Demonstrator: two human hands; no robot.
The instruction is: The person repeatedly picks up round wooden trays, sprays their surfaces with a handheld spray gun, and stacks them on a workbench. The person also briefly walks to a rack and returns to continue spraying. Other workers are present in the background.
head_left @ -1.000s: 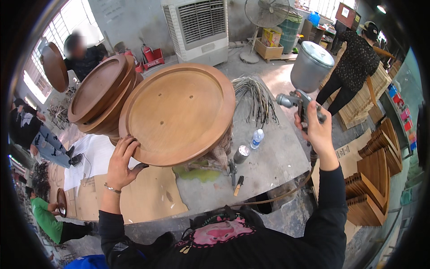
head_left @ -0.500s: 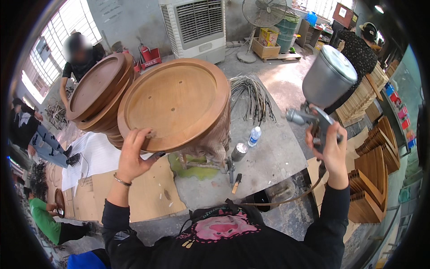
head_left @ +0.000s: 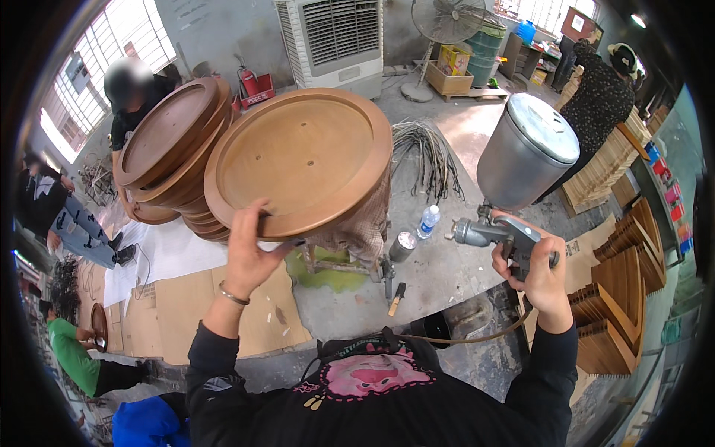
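Observation:
My left hand (head_left: 252, 257) has its fingers over the near rim of a round wooden tray (head_left: 287, 160), thumb at the edge below. The tray has a raised rim and small holes, and is tilted toward me on a cloth-wrapped stand (head_left: 365, 227). In my right hand (head_left: 540, 279) is a spray gun (head_left: 484, 232), its nozzle pointing left toward the tray and apart from it. A silver lidded cup (head_left: 525, 153) sits on top of the gun, and a hose (head_left: 484, 335) runs down from its handle.
Stacked round trays (head_left: 167, 138) lean at the left, beside a person (head_left: 138, 97). A water bottle (head_left: 429, 222), a can (head_left: 403, 246), a brush (head_left: 397, 299) and a bundle of cords (head_left: 432, 156) lie beyond me. Curved wooden pieces (head_left: 614, 305) stand right.
The tray has turned counter-clockwise under my left hand, its holes shifting round. The spray gun has come left and lower, its cup tipping the other way. The tray's surface looks darker.

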